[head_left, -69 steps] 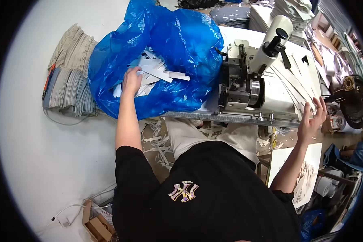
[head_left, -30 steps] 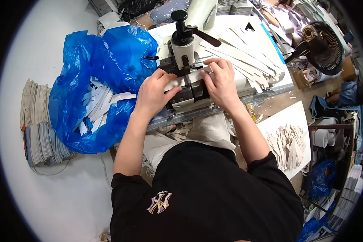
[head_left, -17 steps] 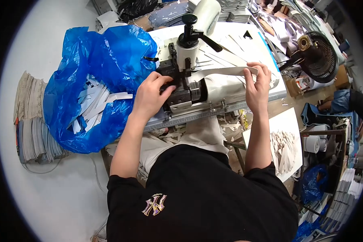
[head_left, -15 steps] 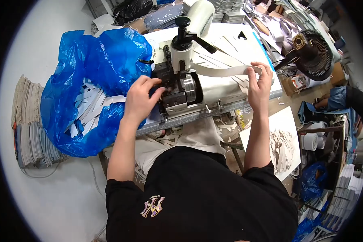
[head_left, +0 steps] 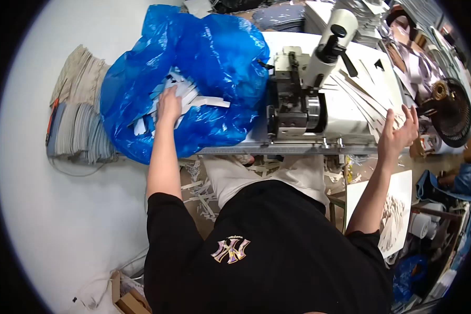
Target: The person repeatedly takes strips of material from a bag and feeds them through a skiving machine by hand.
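My left hand [head_left: 169, 107] reaches into a blue plastic bag [head_left: 220, 57] and touches the pile of white strips [head_left: 186, 91] there; its fingertips are partly lost among the strips, so its grip is unclear. My right hand [head_left: 399, 135] is raised at the right end of the worktable, fingers apart and nothing in it. Between my hands stands a machine [head_left: 293, 99] with a black-knobbed white post. Long pale strips [head_left: 358, 97] lie fanned on the table to the right of the machine.
Stacks of grey and beige sheets [head_left: 81, 125] stand left of the bag. A black fan [head_left: 452, 112] is at the right. Below my right forearm, a white board [head_left: 407, 183] carries more strips. A metal ruler edge [head_left: 298, 149] runs along the table front. Scraps litter the floor.
My left hand has moved from the machine into the blue bag. The right hand has let go of the long strip and opened farther right. The view has shifted leftward.
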Motion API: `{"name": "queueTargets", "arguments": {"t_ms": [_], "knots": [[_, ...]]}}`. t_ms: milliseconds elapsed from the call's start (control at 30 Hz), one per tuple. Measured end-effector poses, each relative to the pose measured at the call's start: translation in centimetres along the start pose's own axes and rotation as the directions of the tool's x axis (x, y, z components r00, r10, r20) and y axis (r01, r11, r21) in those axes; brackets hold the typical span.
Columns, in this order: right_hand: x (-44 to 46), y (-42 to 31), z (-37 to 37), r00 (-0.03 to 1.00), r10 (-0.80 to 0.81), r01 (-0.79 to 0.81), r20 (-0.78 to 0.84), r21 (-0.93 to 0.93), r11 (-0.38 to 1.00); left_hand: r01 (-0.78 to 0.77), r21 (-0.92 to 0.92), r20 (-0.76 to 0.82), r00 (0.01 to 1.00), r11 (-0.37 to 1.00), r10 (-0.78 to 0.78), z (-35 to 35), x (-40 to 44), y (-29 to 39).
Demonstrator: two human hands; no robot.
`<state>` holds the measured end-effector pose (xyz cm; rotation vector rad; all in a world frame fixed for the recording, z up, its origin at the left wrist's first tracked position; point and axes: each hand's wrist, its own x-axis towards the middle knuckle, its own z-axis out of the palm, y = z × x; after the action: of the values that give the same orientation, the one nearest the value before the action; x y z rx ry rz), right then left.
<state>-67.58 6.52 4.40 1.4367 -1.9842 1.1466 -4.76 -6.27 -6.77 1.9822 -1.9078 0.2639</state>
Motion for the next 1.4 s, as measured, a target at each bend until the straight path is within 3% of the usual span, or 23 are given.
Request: {"name": "queueTargets", "arguments": {"t_ms": [33, 133, 433, 567, 667, 700, 767, 800, 867, 900, 967, 1400], "knots": [[-0.3, -0.8, -0.3, 0.999, 0.002, -0.004, 0.045, 0.05, 0.999, 0.017, 0.015, -0.006, 1.0, 1.0, -0.017, -0.8, -0.3, -0.3], [-0.5, -1.9, -0.7, 0.993, 0.003, -0.017, 0.118, 0.118, 0.993, 0.115, -0.151, 0.256, 0.964, 0.982, -0.074, -2.0, 0.1, 0.2], [-2.0, -3.8, 0.0, 0.971, -0.108, 0.057, 0.215, 0.232, 0.971, 0.073, -0.299, 0.131, 0.991, 0.952, -0.034, -1.5, -0.5, 0.2], [-2.6, -4.3, -0.2, 0.962, -0.128, 0.072, 0.241, 0.231, 0.97, 0.094, -0.236, 0.259, 0.965, 0.967, -0.03, -3.6, -0.4, 0.7], [-2.9, -4.9, -0.1, 0.958, -0.105, 0.039, 0.267, 0.242, 0.97, 0.075, -0.411, 0.041, 0.997, 0.908, -0.064, -5.9, -0.3, 2.9], [-3.1, -5.2, 0.3, 0.953, -0.115, 0.035, 0.281, 0.277, 0.96, 0.065, -0.427, 0.054, 0.997, 0.902, -0.047, -7.0, -0.2, 4.6], [-3.4, -5.7, 0.6, 0.941, -0.124, 0.017, 0.316, 0.322, 0.947, 0.078, -0.628, 0.072, 0.997, 0.774, -0.042, -9.8, 0.1, 9.2], [-3.4, -6.2, 0.8, 0.933, -0.127, 0.005, 0.336, 0.341, 0.94, 0.071, -0.648, 0.086, 0.996, 0.758, -0.02, -11.2, -0.1, 12.0], [-3.8, -6.8, 1.8, 0.927, -0.173, 0.043, 0.332, 0.365, 0.93, -0.171, -0.659, 0.057, 0.96, 0.733, 0.275, -13.3, -1.0, 17.3], [-3.8, -7.4, 1.9, 0.929, -0.167, 0.043, 0.329, 0.353, 0.935, -0.176, -0.667, 0.056, 0.957, 0.724, 0.284, -13.1, -1.4, 19.2], [-3.9, -8.5, 2.1, 0.895, -0.177, -0.001, 0.409, 0.398, 0.917, -0.327, -0.652, 0.081, 0.867, 0.684, 0.492, -13.0, -2.0, 22.1], [-4.2, -10.2, 4.8, 0.83, -0.254, 0.044, 0.496, 0.397, 0.917, -0.385, -0.646, 0.093, 0.817, 0.659, 0.569, -8.5, -2.2, 29.2]]}}
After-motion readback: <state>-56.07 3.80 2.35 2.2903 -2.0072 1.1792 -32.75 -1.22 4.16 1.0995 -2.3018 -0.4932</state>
